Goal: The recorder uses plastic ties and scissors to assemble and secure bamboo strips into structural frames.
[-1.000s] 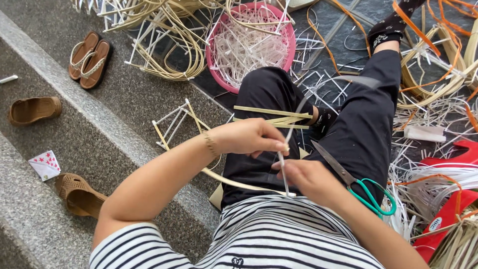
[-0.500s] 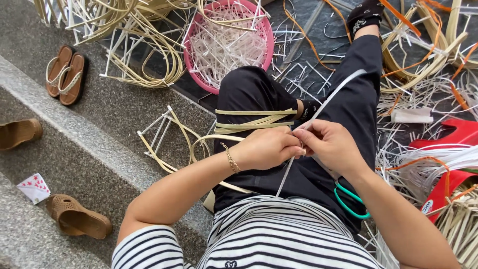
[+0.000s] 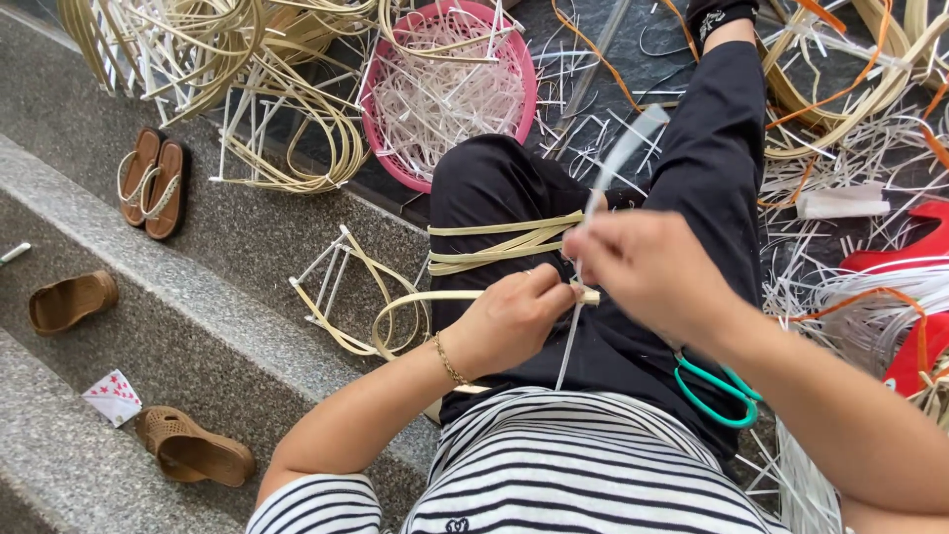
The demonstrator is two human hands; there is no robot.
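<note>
White strip (image 3: pixel 593 213) held over the lap, long axis near vertical in the head view, tilted slightly: upper end pointing up and to the right past the knees, lower end hanging toward the striped shirt (image 3: pixel 573 475). Left hand (image 3: pixel 514 318) closed, fingertips pinching the strip just beside the tan strips (image 3: pixel 504 240) lying crosswise on the black trousers (image 3: pixel 692 168). Right hand (image 3: pixel 652 269) closed around the strip just above. Green-handled scissors (image 3: pixel 714 392) resting on the right thigh. Pink basket (image 3: pixel 450 89) beyond the knees.
</note>
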